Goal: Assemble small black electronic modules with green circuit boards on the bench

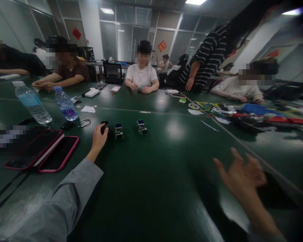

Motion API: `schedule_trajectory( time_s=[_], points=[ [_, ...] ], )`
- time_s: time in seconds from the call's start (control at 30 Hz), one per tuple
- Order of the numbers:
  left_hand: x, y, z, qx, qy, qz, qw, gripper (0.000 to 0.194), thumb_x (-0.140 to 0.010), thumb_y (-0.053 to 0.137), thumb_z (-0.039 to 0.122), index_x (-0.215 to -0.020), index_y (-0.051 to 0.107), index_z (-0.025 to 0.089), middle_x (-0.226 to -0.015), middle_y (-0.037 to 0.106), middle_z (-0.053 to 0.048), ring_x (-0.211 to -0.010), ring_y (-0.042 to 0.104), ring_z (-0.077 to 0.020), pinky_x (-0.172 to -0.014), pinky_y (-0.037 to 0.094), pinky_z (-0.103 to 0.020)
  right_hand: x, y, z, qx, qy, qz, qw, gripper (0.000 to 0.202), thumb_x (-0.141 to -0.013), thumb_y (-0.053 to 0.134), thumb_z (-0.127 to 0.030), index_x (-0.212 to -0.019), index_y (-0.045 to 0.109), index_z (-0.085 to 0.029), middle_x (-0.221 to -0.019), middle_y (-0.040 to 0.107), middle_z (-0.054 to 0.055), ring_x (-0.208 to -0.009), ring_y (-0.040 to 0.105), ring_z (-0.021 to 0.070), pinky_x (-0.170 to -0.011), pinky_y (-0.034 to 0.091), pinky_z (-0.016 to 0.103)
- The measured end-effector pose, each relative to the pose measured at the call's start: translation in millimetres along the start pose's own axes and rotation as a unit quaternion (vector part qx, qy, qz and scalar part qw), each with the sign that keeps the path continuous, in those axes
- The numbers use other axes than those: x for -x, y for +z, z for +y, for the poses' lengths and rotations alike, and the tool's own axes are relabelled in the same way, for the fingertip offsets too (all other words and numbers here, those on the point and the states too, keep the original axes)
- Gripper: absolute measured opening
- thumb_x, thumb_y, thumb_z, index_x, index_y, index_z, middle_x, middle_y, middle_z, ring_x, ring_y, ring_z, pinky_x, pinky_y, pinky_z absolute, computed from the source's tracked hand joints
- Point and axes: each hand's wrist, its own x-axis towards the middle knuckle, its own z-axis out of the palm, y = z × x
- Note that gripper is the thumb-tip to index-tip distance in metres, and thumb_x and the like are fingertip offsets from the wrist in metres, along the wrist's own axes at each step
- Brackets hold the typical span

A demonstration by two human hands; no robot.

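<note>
My left hand (100, 136) has its fingers around a small dark device (104, 125) on the green table (151, 174). Just right of it stands a small circuit-board module with a dark screen (118, 131). A second, similar module (141, 127) sits a little farther right, turned slightly. My right hand (242, 169) is raised over the right side of the table, fingers spread and somewhat blurred, holding nothing. Beside its wrist lies a dark flat object (276, 191), too dim to make out.
Two water bottles (31, 102) (65, 104) and red-edged phones (59, 154) are at the left. A wrench (209, 126) and a heap of cables (217, 109) lie at the right. Several people sit around the table; one in stripes (209, 53) leans in.
</note>
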Motion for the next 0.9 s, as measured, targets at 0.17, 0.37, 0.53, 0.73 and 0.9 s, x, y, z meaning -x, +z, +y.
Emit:
schedule_trajectory(
  time_s=[0.17, 0.37, 0.53, 0.73, 0.9],
  points=[
    [0.4, 1.5, -2.2, 0.000, 0.020, -0.015, 1.000, 0.040, -0.087, 0.055, 0.038, -0.122, 0.059, 0.021, -0.131, 0.057, -0.012, -0.125, 0.051, -0.0256, -0.111, 0.036, -0.046, 18.9, 81.0, -128.9, -0.080, -0.255, -0.191, 0.945, 0.060, -0.094, 0.036, -0.056, -0.148, 0.030, -0.030, -0.155, 0.024, 0.012, -0.143, 0.020, 0.0354, -0.110, 0.021, 0.065],
    [0.9, 0.6, -4.3, -0.020, 0.013, -0.025, 0.999, 0.043, -0.088, 0.053, 0.042, -0.125, 0.059, 0.023, -0.133, 0.056, -0.011, -0.125, 0.051, -0.0261, -0.110, 0.037, -0.046, 7.8, 146.4, -223.9, -0.204, -0.297, -0.247, 0.899, 0.059, -0.095, 0.045, -0.051, -0.148, 0.029, -0.030, -0.156, 0.021, 0.011, -0.143, 0.021, 0.0350, -0.112, 0.025, 0.061],
    [3.2, -0.6, -4.3, -0.016, 0.007, -0.022, 1.000, 0.042, -0.089, 0.050, 0.044, -0.125, 0.060, 0.025, -0.131, 0.057, -0.009, -0.125, 0.052, -0.0242, -0.111, 0.036, -0.044, -6.6, 169.6, -234.7, -0.259, -0.213, -0.298, 0.894, 0.060, -0.094, 0.044, -0.055, -0.145, 0.033, -0.025, -0.145, 0.036, 0.016, -0.129, 0.041, 0.0378, -0.100, 0.041, 0.062],
    [4.3, -0.9, -4.0, -0.002, -0.014, -0.018, 1.000, 0.041, -0.088, 0.051, 0.045, -0.124, 0.060, 0.028, -0.132, 0.057, -0.007, -0.125, 0.052, -0.0249, -0.111, 0.037, -0.046, -3.5, 169.3, -229.2, -0.295, -0.200, -0.300, 0.885, 0.048, -0.093, 0.048, -0.033, -0.140, 0.039, -0.025, -0.132, 0.047, 0.013, -0.109, 0.057, 0.0295, -0.088, 0.054, 0.051],
    [0.7, 1.6, -4.2, -0.011, 0.004, -0.023, 1.000, 0.041, -0.088, 0.052, 0.043, -0.123, 0.060, 0.024, -0.129, 0.058, -0.009, -0.122, 0.053, -0.0250, -0.109, 0.039, -0.044, -2.8, 165.8, -228.2, -0.295, -0.206, -0.290, 0.887, 0.048, -0.090, 0.054, -0.033, -0.135, 0.043, -0.020, -0.129, 0.048, 0.014, -0.111, 0.056, 0.0286, -0.091, 0.053, 0.049]
  ],
)
